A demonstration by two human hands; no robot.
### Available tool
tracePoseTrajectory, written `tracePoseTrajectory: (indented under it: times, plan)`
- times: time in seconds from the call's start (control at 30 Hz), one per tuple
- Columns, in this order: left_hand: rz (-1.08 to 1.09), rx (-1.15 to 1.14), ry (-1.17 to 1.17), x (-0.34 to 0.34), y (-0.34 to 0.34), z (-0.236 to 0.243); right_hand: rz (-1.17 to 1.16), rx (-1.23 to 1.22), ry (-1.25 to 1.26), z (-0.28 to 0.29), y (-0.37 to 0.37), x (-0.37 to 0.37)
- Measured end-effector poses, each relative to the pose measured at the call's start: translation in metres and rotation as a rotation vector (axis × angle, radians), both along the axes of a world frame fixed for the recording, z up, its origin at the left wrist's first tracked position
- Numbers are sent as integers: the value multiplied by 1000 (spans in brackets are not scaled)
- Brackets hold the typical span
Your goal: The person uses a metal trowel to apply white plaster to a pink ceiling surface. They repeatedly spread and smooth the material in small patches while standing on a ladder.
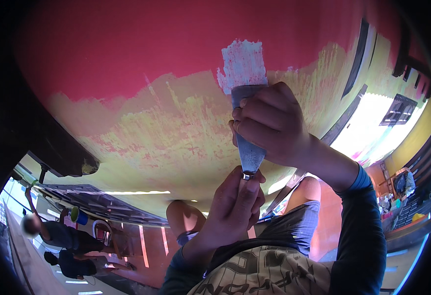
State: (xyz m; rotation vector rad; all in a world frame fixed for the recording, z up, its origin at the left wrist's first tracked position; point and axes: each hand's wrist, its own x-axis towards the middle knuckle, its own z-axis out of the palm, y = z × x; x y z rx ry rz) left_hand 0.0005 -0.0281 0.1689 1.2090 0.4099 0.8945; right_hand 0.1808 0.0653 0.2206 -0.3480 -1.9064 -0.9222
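shirt (269,273), pale, dark-patterned: below the scraper.
scraper (251,152), one: metal blade, wide at top, narrowing to a bright collar; broad edge at the painted surface (112,44).
left hand (235,201): at the scraper's lower end, closed around the handle, mostly hidden.
right hand (272,120): on the scraper's blade, fingers curled across it, gripping.
white patch (243,61): directly above the scraper's edge.
painted surface: behind the scraper; red higher up, streaky yellow to both sides.
bucket (79,215), two people (60,236): well apart, lower left of the scraper.
handling, judged: light, stiff, slightly springy toward the edge, not fragile; slick if wet. best hold: handle, fingers steadying the blade, clear of its edge.
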Motion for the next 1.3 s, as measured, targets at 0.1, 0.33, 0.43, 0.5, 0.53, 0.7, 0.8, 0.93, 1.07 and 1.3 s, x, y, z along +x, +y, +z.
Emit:
tracePoseTrajectory:
  times: [0.1,0.33,0.43,0.5,0.53,0.7,0.8,0.93,1.07,1.3]
  plan:
    - [57,38,50,3,1,2,27,81,11,12,3,-5]
    - [31,-1,-47,-3,1,14,15,-23,-68,25,-3,-6]
    - [146,115,16,1,1,14,-27,-61,2,23,-2,-7]
    - [141,61,-11,2,0,15,-26,-73,10,23,-3,-7]
    - [137,30,-9,2,-1,15,-22,-72,2,25,-3,-7]
    - [89,77,0,-4,3,16,-56,-47,-51,30,-6,-9]
    - [0,34,-59,-12,6,17,-93,-107,25,32,-2,-10]
    - [-77,0,-77,-14,8,16,-55,-29,24,26,-1,-13]
    - [-27,23,-83,-13,4,15,-47,-10,37,23,2,-9]
    - [28,27,-48,-11,6,15,-54,-19,51,19,7,-11]
